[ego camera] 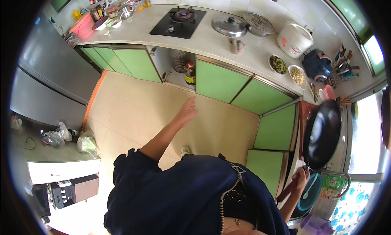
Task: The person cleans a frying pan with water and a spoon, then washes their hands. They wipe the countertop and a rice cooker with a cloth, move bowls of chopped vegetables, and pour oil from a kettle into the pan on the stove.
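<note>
My right hand (301, 177) grips the handle of a black frying pan (323, 134), which is held tilted on its side over the counter at the right, near the sink. My left hand (186, 112) hangs over the floor in the middle, slightly blurred, with nothing visible in it and its fingers partly spread. Beneath and behind the pan shows a reddish-brown cutting board (305, 108). A gas burner (183, 16) on a black glass hob (162, 27) lies across the counter, with no pan on it. A steel lid (229, 26) rests to the burner's right.
Two bowls of chopped food (277, 64) (297, 76) stand near a white rice cooker (294, 39). A blue basin (310, 192) sits in the sink. One green lower cabinet stands open, showing an oil bottle (189, 74). A grey refrigerator (58, 61) is at the left.
</note>
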Demonstrator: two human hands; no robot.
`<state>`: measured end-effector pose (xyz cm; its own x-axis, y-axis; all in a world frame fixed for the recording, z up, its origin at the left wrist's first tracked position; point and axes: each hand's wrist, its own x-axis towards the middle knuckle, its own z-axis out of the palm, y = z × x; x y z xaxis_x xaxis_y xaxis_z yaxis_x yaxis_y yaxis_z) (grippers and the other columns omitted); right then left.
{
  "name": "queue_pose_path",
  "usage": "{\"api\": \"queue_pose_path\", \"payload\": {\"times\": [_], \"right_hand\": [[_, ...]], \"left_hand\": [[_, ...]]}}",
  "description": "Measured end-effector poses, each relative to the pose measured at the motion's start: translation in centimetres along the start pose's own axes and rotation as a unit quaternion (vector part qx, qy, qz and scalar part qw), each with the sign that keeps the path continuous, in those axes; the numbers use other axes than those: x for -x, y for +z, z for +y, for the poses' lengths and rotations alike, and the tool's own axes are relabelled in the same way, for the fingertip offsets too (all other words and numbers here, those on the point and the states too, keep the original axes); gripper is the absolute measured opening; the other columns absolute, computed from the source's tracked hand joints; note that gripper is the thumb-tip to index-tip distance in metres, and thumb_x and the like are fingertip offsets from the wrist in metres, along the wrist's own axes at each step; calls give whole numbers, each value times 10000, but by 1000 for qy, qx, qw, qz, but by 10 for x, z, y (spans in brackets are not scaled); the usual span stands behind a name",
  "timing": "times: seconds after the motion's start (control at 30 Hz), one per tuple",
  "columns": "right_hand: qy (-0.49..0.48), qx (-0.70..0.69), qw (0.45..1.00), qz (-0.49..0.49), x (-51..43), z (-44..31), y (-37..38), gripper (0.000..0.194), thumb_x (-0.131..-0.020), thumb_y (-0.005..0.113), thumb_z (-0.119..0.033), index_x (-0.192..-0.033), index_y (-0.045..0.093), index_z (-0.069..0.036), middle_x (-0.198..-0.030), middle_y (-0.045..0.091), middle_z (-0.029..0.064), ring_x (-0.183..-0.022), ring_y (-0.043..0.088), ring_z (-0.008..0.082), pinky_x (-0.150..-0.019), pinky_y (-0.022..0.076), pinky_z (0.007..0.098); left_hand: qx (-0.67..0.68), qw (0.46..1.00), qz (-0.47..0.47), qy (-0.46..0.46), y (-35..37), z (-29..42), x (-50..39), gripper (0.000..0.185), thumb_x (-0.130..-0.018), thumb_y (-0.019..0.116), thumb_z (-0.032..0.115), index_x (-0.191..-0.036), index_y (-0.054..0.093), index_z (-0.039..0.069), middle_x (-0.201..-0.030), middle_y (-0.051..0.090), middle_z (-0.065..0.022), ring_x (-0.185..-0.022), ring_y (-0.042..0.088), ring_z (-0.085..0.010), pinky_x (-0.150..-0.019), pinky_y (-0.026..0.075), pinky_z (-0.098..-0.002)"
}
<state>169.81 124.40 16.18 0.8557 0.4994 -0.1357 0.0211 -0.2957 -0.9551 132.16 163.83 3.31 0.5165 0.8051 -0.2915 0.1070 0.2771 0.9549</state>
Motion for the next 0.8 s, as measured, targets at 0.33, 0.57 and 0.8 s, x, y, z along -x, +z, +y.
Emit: {"api": "queue_pose_path", "payload": {"times": [0.33, 0.57, 0.8], "right_hand": [[-5, 38, 944, -327, -81, -79, 313, 112, -739, 550, -105, -727, 476, -22, -482, 481, 43, -375, 465, 131, -346, 353, 262], [-84, 113, 888, -437, -194, -146, 524, 149, -708, 577, -115, -615, 511, -20, -464, 517, 81, -358, 495, 160, -345, 381, 284], [36, 7, 895, -445, -284, -225, 752, 157, -685, 626, -38, -567, 529, 0, -518, 505, 94, -435, 520, 198, -409, 414, 308]], "left_hand": [[48, 983, 176, -6, -175, 4, 38, 602, -825, 532, 112, -1367, 280, 45, -1336, 380, -200, -1183, 428, -258, -927, 378, -332], [71, 982, 174, 6, -195, 28, -31, 564, -839, 529, 62, -1350, 292, 30, -1266, 457, -191, -1119, 492, -234, -923, 399, -311], [32, 993, 108, 29, -205, 108, -139, 545, -866, 542, 146, -1342, 306, 25, -1220, 506, -168, -1098, 509, -207, -929, 389, -311]]}}
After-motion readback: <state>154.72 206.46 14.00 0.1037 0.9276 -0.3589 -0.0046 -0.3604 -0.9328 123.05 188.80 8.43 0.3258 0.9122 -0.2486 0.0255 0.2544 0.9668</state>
